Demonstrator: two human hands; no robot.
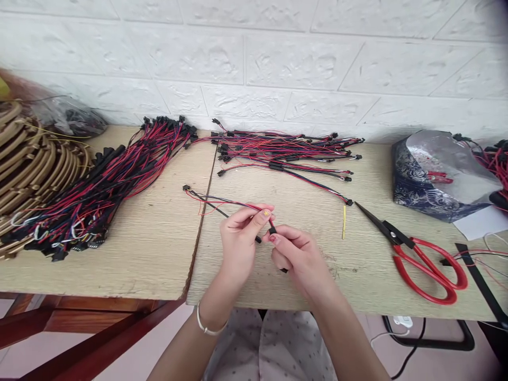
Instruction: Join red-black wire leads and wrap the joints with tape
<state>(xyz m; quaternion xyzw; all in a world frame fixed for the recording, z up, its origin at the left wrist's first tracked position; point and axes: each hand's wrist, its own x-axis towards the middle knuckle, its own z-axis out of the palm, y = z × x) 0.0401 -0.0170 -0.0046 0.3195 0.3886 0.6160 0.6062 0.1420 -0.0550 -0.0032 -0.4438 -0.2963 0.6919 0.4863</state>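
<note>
- The wire harness (220,199) is held in front of the body, above the near edge of the right-hand tabletop (363,286), with both hands gripping it.
- Left hand (238,241): thumb and index finger pinched together, red and dark wires caught between them; a white bangle (206,329) is worn at the wrist.
- Right hand (297,251): thumb pressed against bent fingers, the harness's black sleeve (272,230) gripped at their tips; a short black end is seen below the fist.
- Hands set close together, the sleeve between them; exact finger contact on the far side cannot be told.
- Connector end (186,188) of the harness extended up and leftward, past the seam between the two tabletops. A loose black lead is run beneath the left hand, its thicker tip seen between the hands.
- Similar harnesses (286,145) laid crosswise near the white brick-patterned wall (278,58).
- Large wire bundle (135,164) heaped on the left tabletop, partly rested on brown hoops (47,148); a clear plastic bag (73,115) is placed behind.
- Yellow strip (344,222) laid right of the hands; red-handled scissors (392,234) placed just beyond, blades pointed up-left.
- Blue patterned bag (413,185) stood open at far right, red items seen inside.
</note>
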